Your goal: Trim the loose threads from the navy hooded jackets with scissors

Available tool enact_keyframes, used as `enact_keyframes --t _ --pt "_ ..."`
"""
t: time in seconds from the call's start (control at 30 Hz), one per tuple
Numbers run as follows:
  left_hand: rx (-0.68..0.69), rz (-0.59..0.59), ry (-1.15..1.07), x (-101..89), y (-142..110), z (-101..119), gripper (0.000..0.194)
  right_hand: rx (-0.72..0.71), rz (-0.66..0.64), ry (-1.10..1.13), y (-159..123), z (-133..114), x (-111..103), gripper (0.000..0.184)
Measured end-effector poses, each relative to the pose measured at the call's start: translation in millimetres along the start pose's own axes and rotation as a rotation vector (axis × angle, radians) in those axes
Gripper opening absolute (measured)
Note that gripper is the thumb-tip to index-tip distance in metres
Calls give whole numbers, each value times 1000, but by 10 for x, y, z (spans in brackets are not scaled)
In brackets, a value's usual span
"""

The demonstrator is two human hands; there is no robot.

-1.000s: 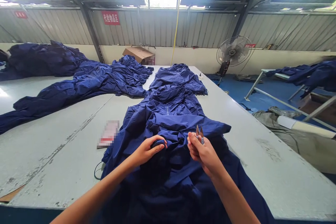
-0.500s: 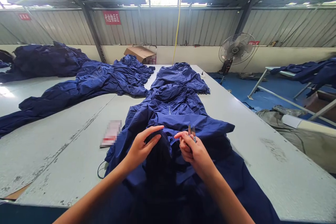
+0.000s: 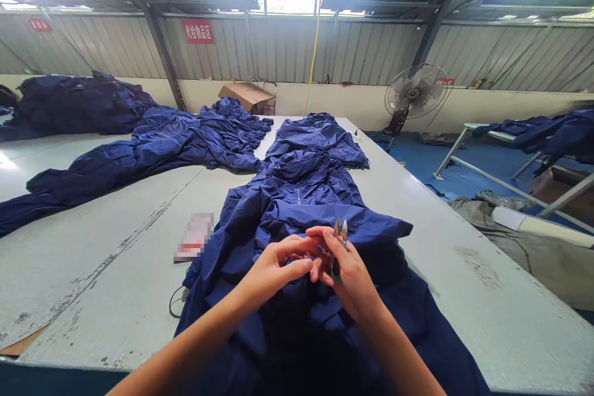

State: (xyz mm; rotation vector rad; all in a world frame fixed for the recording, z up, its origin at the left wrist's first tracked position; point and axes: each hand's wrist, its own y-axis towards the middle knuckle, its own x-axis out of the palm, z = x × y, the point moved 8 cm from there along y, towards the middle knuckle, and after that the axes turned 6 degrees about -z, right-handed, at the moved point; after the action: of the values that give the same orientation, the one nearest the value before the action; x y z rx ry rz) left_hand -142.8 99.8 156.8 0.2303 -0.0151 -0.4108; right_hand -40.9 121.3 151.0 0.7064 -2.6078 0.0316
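In the head view, a navy garment (image 3: pixel 223 278) with a zip lies crumpled on the table in front of me and hangs toward my body. My right hand (image 3: pixel 351 269) is closed on a pair of thread snips (image 3: pixel 342 234), their two pointed blades sticking up past the fingers. Against its fingertips reaches my left hand (image 3: pixel 273 269), its thumb apart from its curved fingers. Nothing shows in the left hand, though the meeting fingertips partly hide each other. Both hands are just above the garment. A black cord loop (image 3: pixel 175 302) pokes out at the garment's left side.
Another navy garment (image 3: pixel 320 136) lies farther along the white table (image 3: pixel 116 260), with a long navy heap (image 3: pixel 176 142) to the left. A pinkish card-like item (image 3: pixel 195 238), blurred out, is beside the garment. A standing fan (image 3: pixel 413 96) and a metal-framed rack (image 3: pixel 501 164) are on the right.
My left hand has moved right, off the cloth, and its fingertips now meet those of my right hand. The snips remain in my right hand, whose fingers have shifted.
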Motion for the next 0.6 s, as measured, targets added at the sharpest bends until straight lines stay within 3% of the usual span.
enact_keyframes --t 0.1,0.3,0.6 --pt "-55 -7 -181 71 35 -100 32 18 13 -63 -16 18 20 37" --pt "-98 30 -188 123 55 -157 31 57 -1 -164 -46 53 108 42" --pt "-89 185 -119 -190 -142 -50 24 -6 65 -183 75 62 -199 48"
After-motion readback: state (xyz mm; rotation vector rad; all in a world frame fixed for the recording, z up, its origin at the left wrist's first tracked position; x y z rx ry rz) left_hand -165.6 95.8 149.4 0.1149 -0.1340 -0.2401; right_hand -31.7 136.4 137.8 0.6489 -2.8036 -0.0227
